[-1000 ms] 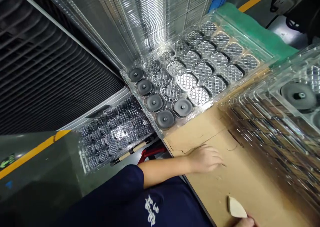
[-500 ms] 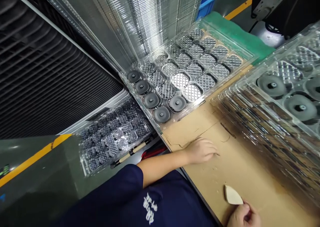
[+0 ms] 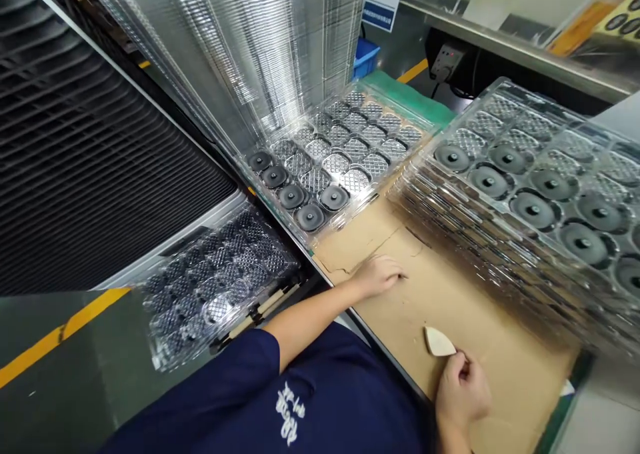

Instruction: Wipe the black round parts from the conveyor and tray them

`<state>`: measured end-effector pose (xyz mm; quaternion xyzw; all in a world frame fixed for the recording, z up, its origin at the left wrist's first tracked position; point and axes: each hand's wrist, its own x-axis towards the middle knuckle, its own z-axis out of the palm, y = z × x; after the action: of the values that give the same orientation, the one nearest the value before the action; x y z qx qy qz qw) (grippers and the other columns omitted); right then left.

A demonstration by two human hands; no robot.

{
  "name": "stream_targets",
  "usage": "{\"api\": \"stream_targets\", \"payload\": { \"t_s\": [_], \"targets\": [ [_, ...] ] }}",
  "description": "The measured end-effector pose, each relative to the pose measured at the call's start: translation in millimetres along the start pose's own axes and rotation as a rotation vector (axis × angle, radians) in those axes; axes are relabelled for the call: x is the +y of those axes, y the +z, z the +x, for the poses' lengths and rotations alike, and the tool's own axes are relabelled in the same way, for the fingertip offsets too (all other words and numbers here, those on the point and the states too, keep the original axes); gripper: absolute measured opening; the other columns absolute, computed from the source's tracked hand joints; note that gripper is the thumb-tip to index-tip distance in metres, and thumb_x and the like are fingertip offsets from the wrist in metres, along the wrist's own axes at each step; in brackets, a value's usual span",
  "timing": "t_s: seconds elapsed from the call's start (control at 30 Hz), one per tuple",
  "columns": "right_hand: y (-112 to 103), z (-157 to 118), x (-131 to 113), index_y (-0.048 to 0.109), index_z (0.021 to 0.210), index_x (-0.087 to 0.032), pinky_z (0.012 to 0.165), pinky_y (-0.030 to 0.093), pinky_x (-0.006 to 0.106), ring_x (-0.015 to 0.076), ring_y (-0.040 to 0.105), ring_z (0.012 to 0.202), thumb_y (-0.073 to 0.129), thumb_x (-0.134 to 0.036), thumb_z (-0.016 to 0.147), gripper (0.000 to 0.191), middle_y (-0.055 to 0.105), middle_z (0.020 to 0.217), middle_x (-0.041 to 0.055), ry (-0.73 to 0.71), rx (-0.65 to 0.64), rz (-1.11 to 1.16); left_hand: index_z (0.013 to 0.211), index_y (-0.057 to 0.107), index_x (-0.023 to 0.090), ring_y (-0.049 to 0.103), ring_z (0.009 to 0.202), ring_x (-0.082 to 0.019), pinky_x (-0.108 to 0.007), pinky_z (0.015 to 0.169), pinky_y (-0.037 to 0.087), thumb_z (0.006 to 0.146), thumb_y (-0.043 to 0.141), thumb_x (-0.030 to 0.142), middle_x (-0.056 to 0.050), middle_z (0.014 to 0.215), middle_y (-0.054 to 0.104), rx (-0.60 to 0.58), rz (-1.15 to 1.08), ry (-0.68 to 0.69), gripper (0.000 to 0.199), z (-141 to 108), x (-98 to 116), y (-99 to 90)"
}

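My left hand [image 3: 380,276] rests on the brown cardboard [image 3: 400,314], its fingers curled together; whatever may be inside them is hidden. A thin dark tip shows at its fingertips. Lower right, my right hand [image 3: 464,384] pinches one end of a flat, cream, leaf-shaped piece [image 3: 439,342] with a darker edge, held over the cardboard. Beyond my left hand lies a clear plastic tray [image 3: 350,221] with several grey rounded-square parts [image 3: 310,217] in its near-left pockets; its other pockets show a crosshatched surface.
At right stands a stack of clear trays [image 3: 450,214] with several grey parts in the top one. A tall stack of clear trays [image 3: 280,41] rises behind. Left are black ribbed trays [image 3: 100,147] and a lower clear tray [image 3: 220,287]. A blue bin [image 3: 367,57] stands farther back.
My view has swung, showing more of the right-hand stack and a metal-edged bench behind it. Both hands keep about the same pose; more of my right hand shows.
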<state>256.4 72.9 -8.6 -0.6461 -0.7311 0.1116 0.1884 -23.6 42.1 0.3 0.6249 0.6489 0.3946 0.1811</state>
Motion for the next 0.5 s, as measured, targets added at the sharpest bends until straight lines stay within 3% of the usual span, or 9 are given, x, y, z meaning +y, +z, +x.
{"api": "stream_targets", "payload": {
  "t_s": [0.5],
  "targets": [
    [-1.5, -2.2, -8.7, 0.070, 0.089, -0.014, 0.059, 0.036, 0.028, 0.0176, 0.053, 0.059, 0.038, -0.048, 0.087, 0.047, 0.060, 0.063, 0.0058, -0.034, 0.030, 0.070, 0.096, 0.072, 0.017, 0.064, 0.098, -0.017, -0.033, 0.094, 0.049, 0.086, 0.047, 0.007, -0.005, 0.097, 0.075, 0.035, 0.019, -0.003, 0.029, -0.6, -3.4, 4.6]
  ]
}}
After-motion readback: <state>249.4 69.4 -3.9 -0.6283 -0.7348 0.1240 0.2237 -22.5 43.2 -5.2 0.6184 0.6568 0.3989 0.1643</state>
